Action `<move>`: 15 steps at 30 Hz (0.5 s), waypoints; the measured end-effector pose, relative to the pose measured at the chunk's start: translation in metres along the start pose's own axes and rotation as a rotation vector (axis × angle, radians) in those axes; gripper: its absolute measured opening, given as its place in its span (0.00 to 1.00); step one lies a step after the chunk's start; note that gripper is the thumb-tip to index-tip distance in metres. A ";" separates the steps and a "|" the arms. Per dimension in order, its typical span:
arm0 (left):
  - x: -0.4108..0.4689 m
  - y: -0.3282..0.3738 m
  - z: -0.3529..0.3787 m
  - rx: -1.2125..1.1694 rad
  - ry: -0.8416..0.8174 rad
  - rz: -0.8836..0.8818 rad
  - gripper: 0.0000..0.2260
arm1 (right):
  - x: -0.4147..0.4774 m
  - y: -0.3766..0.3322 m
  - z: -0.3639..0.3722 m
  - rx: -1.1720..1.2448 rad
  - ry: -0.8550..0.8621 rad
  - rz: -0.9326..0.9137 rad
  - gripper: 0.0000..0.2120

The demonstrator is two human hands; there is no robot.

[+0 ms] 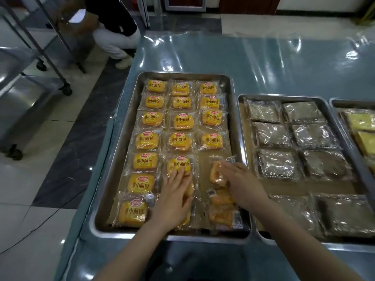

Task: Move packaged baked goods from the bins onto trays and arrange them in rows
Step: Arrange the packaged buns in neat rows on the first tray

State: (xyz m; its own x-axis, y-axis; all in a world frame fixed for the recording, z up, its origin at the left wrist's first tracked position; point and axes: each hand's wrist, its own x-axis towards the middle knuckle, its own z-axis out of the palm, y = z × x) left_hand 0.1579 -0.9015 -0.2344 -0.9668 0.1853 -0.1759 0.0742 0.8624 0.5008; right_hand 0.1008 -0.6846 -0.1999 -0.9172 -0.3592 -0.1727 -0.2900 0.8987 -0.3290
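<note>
On the worktop (243, 57), which has shiny clear film over it, three steel trays sit side by side. The left tray (183, 75) is the one being filled. It's got yellow-label bread packs (183, 120) laid out three across, labels up, pretty tidy through the far rows. The left column runs all the way to the near edge, while the middle and right columns get messy at the front.

Left hand (174, 197) is flat, fingers straight and together, lying on the middle column with the fingertips on the front label-up pack (180, 163) and the palm covering the packs nearer the front edge. Right hand (241, 183) reaches across to the right column, fingers laid fairly straight over a turned pack (216, 173) that sits tilted with no label showing; it's a bit blurry, but it looks like resting rather than gripping. Nearer than that, a couple more packs (223, 209) lie face down at the front right corner.

The middle tray (284, 96) holds dark wrapped squares (272, 134) two across. The right tray (353, 101) is cut off by the frame, with yellow cake packs (363, 120) in it.

Off to the far left a person (113, 27) is crouched on the tiled floor next to a wheeled steel cart (30, 88).
</note>
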 end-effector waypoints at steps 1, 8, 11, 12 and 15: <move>-0.003 -0.004 0.003 0.073 -0.032 0.028 0.29 | 0.007 0.001 0.000 -0.073 -0.053 -0.039 0.29; -0.002 -0.013 0.011 0.202 -0.052 0.067 0.32 | 0.048 0.003 -0.003 -0.167 -0.091 -0.100 0.27; -0.003 -0.014 0.014 0.202 -0.042 0.063 0.32 | 0.050 0.003 -0.008 0.029 -0.013 0.012 0.16; -0.002 -0.015 0.015 0.201 -0.037 0.065 0.32 | 0.049 0.002 -0.008 0.152 -0.006 0.068 0.13; -0.001 -0.014 0.016 0.216 -0.024 0.064 0.32 | 0.048 -0.001 -0.011 0.575 0.054 0.205 0.05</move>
State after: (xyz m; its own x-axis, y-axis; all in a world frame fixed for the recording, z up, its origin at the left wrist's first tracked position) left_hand 0.1615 -0.9068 -0.2548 -0.9524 0.2523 -0.1711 0.1888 0.9289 0.3186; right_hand 0.0543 -0.6998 -0.1974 -0.9555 -0.1667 -0.2432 0.0741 0.6627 -0.7452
